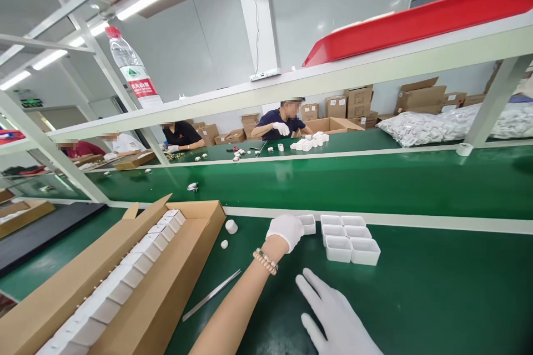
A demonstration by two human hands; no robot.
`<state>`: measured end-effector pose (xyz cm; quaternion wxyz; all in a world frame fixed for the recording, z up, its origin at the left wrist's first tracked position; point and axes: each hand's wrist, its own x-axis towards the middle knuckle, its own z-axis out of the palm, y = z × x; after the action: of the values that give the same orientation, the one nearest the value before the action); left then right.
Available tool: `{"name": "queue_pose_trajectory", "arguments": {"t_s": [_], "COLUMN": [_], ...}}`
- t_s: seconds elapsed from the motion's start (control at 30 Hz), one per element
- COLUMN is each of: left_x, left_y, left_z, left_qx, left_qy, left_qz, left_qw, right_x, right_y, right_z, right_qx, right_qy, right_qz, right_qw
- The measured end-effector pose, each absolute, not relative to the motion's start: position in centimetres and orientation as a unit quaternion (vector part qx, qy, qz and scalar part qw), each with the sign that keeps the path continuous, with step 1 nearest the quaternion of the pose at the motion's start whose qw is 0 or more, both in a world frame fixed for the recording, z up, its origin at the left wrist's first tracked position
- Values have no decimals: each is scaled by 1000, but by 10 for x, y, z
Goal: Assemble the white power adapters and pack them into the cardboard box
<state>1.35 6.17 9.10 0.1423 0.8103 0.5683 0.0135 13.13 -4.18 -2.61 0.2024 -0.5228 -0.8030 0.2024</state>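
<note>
My left hand (286,231), in a white glove with a beaded bracelet at the wrist, is closed on the left side of a small open white plastic box (308,224). Its fingertips are partly hidden. Just right of that box, several similar open white boxes (338,248) stand in a tight block on the green table. My right hand (331,310), also gloved, hovers nearer to me with its fingers spread and nothing in them. Metal tweezers (211,295) lie left of my left forearm. Two small white round pieces (231,226) rest beyond them.
A long cardboard box (195,249) at left holds a row of white boxes (125,277). Behind the table runs a green conveyor belt (333,177) with a small part (192,187) on it. A shelf (233,97) overhead carries a bottle (133,66) and red tray (425,19). Co-workers sit opposite.
</note>
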Motion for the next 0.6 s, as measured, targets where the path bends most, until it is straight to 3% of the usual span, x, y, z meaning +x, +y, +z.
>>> {"name": "queue_pose_trajectory", "arguments": {"t_s": [0.23,0.43,0.6], "left_x": [22,51,30], "left_y": [38,-1,-5], "left_z": [117,101,132], "left_qx": [844,889,914], "left_qy": [531,424,350], "left_qz": [-37,-162,-156], "left_qw": [63,57,131], "right_x": [111,125,141], "right_y": [-48,-38,-36], "right_z": [-33,-46,-40], "right_qx": [-638,-543,-491], "right_qy": [-498,-445,-494], "right_qz": [355,400,402], "right_qw": [468,589,594]}}
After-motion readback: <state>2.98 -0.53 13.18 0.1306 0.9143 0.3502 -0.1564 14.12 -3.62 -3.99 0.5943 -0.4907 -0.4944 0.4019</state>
